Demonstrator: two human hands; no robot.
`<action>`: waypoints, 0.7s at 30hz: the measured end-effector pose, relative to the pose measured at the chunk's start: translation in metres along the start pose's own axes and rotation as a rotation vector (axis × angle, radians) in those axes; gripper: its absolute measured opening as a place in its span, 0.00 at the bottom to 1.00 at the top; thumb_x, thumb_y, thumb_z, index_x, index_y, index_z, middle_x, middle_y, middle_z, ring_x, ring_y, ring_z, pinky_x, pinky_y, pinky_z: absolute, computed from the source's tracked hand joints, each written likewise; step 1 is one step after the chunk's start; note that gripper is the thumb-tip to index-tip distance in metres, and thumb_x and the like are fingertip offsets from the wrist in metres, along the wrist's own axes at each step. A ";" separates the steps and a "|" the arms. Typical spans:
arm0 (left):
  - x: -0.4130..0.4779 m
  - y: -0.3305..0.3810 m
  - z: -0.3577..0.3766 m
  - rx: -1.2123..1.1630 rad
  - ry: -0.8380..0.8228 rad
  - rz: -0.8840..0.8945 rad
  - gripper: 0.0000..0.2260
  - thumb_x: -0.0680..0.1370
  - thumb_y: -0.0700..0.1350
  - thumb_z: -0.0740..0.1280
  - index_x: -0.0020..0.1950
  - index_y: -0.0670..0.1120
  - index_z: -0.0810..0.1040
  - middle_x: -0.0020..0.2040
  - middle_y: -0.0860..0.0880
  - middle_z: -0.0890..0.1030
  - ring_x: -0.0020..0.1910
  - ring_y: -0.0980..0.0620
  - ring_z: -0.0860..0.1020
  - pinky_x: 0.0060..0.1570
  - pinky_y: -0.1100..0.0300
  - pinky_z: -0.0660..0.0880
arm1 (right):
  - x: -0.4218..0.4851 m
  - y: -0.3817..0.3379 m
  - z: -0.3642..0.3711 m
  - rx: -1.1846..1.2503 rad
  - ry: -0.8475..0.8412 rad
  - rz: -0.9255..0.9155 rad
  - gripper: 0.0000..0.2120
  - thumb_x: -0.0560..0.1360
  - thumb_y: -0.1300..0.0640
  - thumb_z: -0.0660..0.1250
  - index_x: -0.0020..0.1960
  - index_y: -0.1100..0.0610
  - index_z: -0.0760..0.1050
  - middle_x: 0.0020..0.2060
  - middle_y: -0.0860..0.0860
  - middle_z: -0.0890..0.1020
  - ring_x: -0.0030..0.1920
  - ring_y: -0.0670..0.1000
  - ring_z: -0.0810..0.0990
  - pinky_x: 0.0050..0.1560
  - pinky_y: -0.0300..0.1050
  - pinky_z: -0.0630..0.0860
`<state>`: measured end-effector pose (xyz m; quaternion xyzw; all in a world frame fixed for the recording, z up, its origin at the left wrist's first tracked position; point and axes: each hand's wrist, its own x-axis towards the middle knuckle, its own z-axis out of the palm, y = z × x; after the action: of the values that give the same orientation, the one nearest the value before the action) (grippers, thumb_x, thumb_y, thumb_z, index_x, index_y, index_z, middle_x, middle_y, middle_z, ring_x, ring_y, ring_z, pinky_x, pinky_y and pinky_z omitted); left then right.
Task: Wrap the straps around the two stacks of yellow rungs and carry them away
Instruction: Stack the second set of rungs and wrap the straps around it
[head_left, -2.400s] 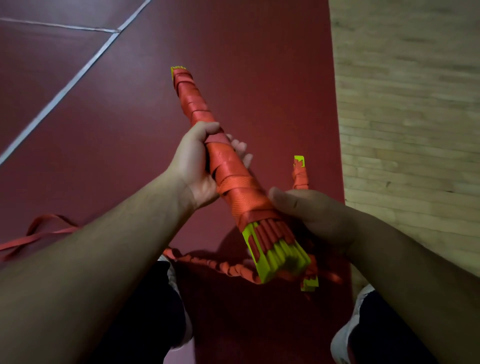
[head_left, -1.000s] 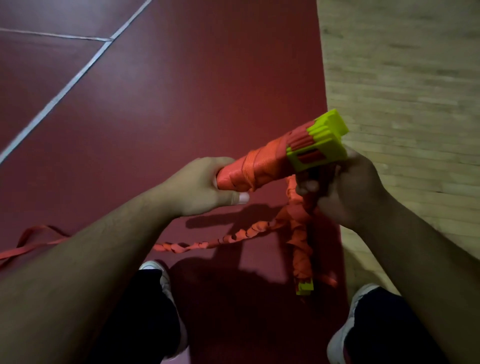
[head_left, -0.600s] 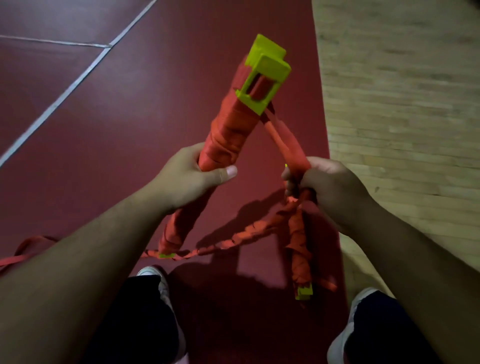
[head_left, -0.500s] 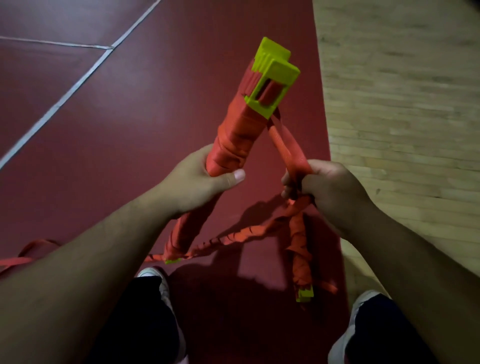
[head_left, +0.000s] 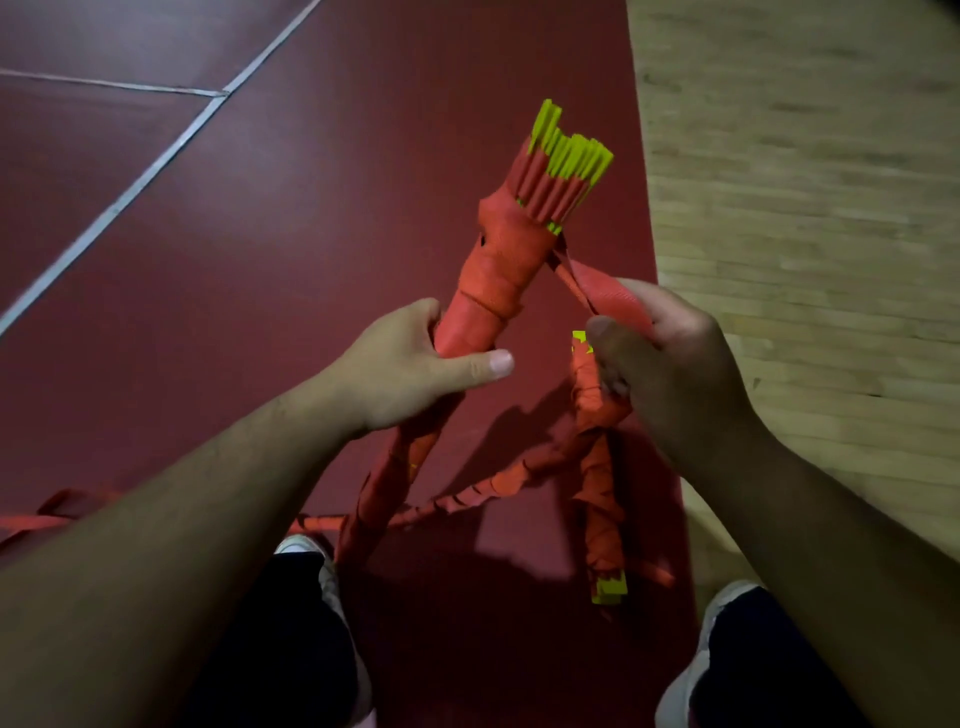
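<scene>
Stack (head_left: 511, 249): wrapped; long axis tilts up and away, yellow ends on top.
Left grip (head_left: 410, 371): clenched round mid-stack.
Right grip (head_left: 670, 374): pinches strap (head_left: 597, 286) running from stack's top, just right.

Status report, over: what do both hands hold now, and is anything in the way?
Left hand grips wrapped stack, tilted up. Right hand pinches strap from its top end. Second stack on mat below; loose strap trails by feet.

Second stack (head_left: 597, 467) on floor (head_left: 260, 260), right of held stack (head_left: 493, 270), strap (head_left: 493, 488) between
</scene>
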<state>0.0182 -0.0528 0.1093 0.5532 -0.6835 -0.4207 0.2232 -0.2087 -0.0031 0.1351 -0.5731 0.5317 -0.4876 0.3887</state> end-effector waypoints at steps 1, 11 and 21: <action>-0.001 0.000 0.001 -0.015 -0.008 0.000 0.41 0.58 0.78 0.71 0.55 0.45 0.77 0.46 0.42 0.82 0.42 0.49 0.81 0.49 0.41 0.79 | -0.001 0.000 0.001 -0.015 -0.002 -0.016 0.09 0.72 0.49 0.67 0.51 0.45 0.81 0.28 0.41 0.75 0.31 0.44 0.72 0.36 0.44 0.70; -0.005 0.006 0.012 -0.147 -0.187 0.009 0.32 0.72 0.64 0.69 0.69 0.53 0.60 0.49 0.51 0.79 0.44 0.57 0.79 0.48 0.54 0.79 | -0.004 -0.002 0.000 -0.107 0.046 -0.112 0.08 0.72 0.44 0.72 0.50 0.44 0.78 0.31 0.40 0.77 0.33 0.37 0.74 0.35 0.29 0.69; -0.004 0.008 0.019 -0.081 0.033 0.099 0.27 0.61 0.67 0.74 0.40 0.45 0.74 0.30 0.53 0.77 0.29 0.55 0.74 0.34 0.58 0.72 | -0.007 -0.010 0.008 -0.176 -0.032 -0.236 0.05 0.76 0.52 0.71 0.47 0.45 0.75 0.29 0.34 0.74 0.34 0.36 0.73 0.37 0.26 0.66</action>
<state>0.0006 -0.0431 0.1060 0.5160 -0.6888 -0.4273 0.2770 -0.1988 0.0046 0.1419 -0.6713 0.4951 -0.4723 0.2850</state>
